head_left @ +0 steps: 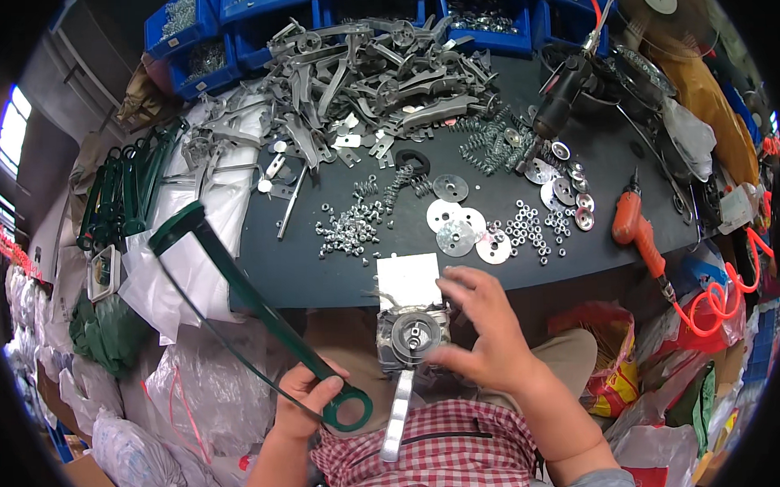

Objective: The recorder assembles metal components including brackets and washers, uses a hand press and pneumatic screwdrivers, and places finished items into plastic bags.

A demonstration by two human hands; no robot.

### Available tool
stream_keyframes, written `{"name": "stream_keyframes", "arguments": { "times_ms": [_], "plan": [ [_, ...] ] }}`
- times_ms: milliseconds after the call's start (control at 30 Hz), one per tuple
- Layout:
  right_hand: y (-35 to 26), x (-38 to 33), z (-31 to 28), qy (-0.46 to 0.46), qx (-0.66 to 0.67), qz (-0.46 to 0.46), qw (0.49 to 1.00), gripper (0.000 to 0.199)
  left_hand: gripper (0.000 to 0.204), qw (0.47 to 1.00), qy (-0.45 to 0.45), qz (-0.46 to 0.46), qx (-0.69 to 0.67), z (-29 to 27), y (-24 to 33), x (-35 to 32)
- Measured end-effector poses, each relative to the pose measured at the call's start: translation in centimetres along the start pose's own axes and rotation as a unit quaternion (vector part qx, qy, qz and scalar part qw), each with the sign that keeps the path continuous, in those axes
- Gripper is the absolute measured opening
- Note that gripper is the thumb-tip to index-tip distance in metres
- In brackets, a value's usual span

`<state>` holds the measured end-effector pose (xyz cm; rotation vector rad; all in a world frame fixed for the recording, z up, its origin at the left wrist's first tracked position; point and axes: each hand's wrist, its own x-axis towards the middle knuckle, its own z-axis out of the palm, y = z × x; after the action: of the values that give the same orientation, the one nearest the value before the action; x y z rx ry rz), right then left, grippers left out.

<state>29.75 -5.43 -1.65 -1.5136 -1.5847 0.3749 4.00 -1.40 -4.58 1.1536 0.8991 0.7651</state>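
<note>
My left hand (308, 394) is closed round a long dark green metal frame (259, 305), near the end with a round ring. The frame slants up and away to the left, and its wide far end hangs over the table's left front. My right hand (489, 330) is open, fingers spread, beside a small metal fixture (442, 317) at the table's front edge. A round silver part (413, 335) sits on top of the fixture, close to my right thumb; whether they touch I cannot tell. From the fixture a flat silver lever (399, 419) points toward my lap.
Behind the fixture lie small nuts (351, 230), round discs (454, 220), springs (494, 141) and a heap of grey metal levers (359, 81). Blue bins (485, 21) line the back. An orange power screwdriver (634, 222) lies right; more green frames (126, 188) are stacked left.
</note>
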Motion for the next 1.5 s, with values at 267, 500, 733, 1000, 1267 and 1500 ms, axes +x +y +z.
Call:
{"name": "stream_keyframes", "arguments": {
  "times_ms": [267,500,733,1000,1267,1500],
  "plan": [
    [0.5,-1.0,2.2,-0.028,0.015,-0.043,0.999,0.057,0.006,0.993,-0.022,0.097,0.065,1.6,2.7,3.0],
    [0.6,-1.7,2.5,-0.008,0.042,-0.021,0.999,0.058,0.007,0.978,-0.024,0.156,0.136,3.5,5.3,4.5],
    [-0.1,-1.9,2.4,-0.001,0.015,-0.012,1.000,0.057,0.013,0.972,-0.030,0.188,0.136,3.4,5.0,5.3],
    [-0.7,-2.3,2.4,0.009,-0.008,0.022,1.000,0.059,0.012,0.981,-0.005,0.122,0.148,2.6,4.1,4.1],
    [1.5,-0.4,1.6,-0.091,0.065,-0.043,0.993,0.056,0.011,0.978,0.002,0.097,0.182,2.3,3.1,3.1],
    [1.5,-1.5,2.0,-0.049,0.058,-0.030,0.997,0.055,0.011,0.981,-0.013,0.092,0.170,2.7,3.2,2.8]
  ]
}}
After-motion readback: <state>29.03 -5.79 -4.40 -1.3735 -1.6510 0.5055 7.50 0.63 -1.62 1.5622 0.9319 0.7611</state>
